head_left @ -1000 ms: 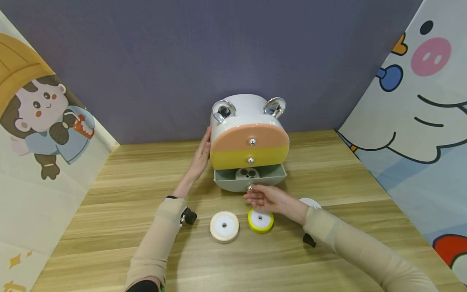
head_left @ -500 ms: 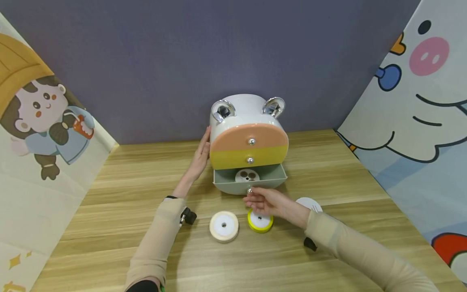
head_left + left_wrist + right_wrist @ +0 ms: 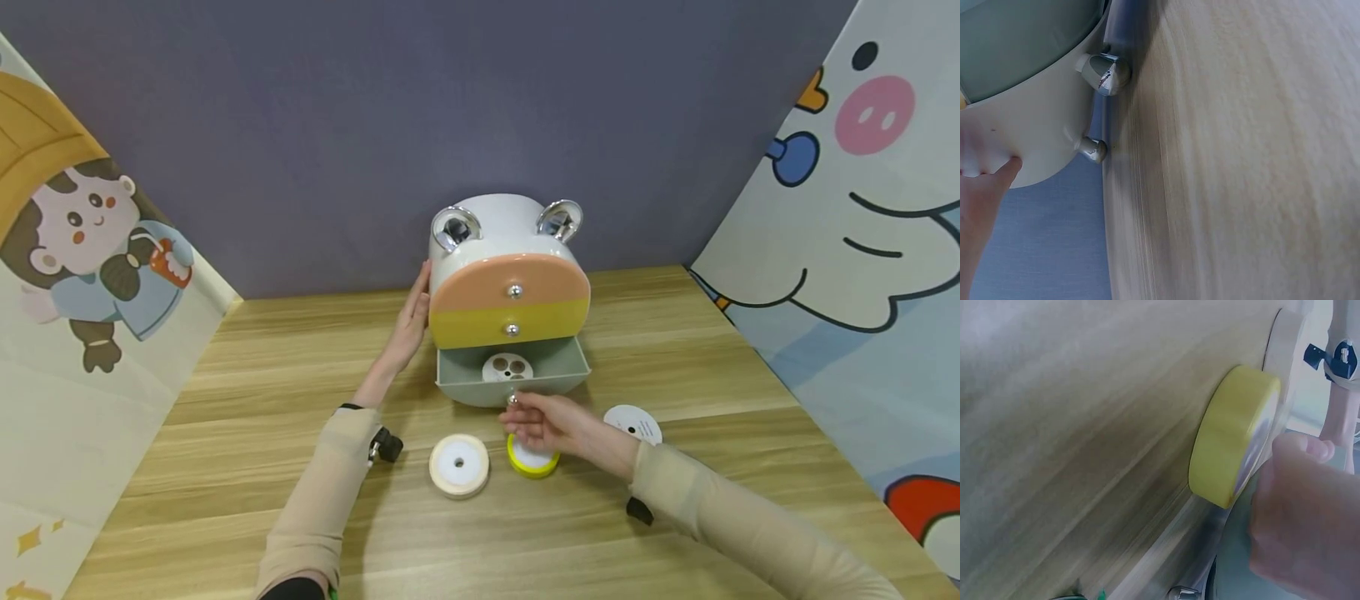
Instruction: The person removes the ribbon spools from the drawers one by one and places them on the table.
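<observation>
The right hand (image 3: pixel 551 422) is pinching the small silver knob (image 3: pixel 513 399) of the grey bottom drawer (image 3: pixel 513 377), which is standing pulled out from the animal-shaped drawer box (image 3: pixel 508 287) on the wooden surface (image 3: pixel 225 400). The left hand (image 3: pixel 412 325) is lying flat, fingers straight, against the box's left side. A yellow ribbon spool (image 3: pixel 533 460) is lying just under the right hand.

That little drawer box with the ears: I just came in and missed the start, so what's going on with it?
A person steadies the drawer box with the left hand flat against its side. The right hand pinches the knob of the grey bottom drawer, which is pulled out; a white spool lies inside. The peach and yellow drawers above are closed. On the table in front lie a yellow ribbon spool, a cream one and a white one.
</observation>
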### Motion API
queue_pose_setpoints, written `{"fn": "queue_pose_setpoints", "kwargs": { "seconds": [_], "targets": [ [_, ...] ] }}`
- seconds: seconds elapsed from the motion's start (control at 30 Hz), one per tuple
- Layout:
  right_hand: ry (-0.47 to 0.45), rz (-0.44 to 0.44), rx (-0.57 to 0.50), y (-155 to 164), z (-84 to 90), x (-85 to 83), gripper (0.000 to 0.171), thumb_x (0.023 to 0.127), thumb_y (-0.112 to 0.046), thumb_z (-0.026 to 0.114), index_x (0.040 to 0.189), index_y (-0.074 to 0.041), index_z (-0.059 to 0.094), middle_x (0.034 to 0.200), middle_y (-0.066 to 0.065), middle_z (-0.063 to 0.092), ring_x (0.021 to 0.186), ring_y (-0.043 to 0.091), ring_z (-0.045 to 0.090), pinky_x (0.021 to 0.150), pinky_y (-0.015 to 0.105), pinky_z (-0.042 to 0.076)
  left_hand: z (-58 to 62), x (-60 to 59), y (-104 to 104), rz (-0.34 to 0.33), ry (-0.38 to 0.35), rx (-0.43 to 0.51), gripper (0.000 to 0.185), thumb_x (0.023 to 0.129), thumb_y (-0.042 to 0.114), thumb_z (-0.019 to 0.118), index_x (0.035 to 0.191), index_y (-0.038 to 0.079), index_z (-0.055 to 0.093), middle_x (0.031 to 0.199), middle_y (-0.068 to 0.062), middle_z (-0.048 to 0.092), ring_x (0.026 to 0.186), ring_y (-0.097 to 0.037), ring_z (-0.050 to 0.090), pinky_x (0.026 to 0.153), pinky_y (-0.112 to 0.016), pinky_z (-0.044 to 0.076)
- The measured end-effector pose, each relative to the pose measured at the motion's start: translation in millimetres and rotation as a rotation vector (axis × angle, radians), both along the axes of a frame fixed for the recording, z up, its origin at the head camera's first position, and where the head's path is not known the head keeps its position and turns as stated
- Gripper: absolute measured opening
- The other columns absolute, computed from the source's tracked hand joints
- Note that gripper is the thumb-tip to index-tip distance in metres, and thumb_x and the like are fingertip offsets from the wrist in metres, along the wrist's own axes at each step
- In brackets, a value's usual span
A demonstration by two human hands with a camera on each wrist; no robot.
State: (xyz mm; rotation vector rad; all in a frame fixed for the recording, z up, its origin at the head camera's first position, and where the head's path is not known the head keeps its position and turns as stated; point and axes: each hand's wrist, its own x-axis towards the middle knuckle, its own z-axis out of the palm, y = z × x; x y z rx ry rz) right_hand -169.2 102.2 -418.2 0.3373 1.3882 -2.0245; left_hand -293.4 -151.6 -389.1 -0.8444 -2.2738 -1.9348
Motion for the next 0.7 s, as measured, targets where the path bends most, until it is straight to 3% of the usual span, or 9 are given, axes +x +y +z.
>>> {"fn": "queue_pose_setpoints", "kwargs": {
  "seconds": [0.43,0.7],
  "targets": [
    [0.021,0.013,0.006,-0.3,-0.8,10.6,0.025,0.106,-0.022,0.045,0.093,-0.011,0.064,0.084,0.002,0.076,0.077,0.008,0.071,0.068,0.017,0.055,0.0,-1.2,0.6,0.004,-0.012,0.003,0.053,0.11,0.02,0.022,0.161,0.02,0.007,0.17,-0.005,-0.002,0.156,-0.029,0.004,0.121,-0.058,0.024],
    [0.048,0.028,0.012,-0.5,-2.3,14.0,0.023,0.106,-0.021,0.043,0.094,-0.012,0.061,0.082,-0.001,0.075,0.075,0.007,0.07,0.067,0.016,0.054,0.6,0.0,0.1,0.016,0.012,-0.013,0.053,0.11,0.019,0.022,0.161,0.014,0.007,0.169,-0.012,-0.002,0.156,-0.031,0.001,0.124,-0.057,0.015]
  ]
}}
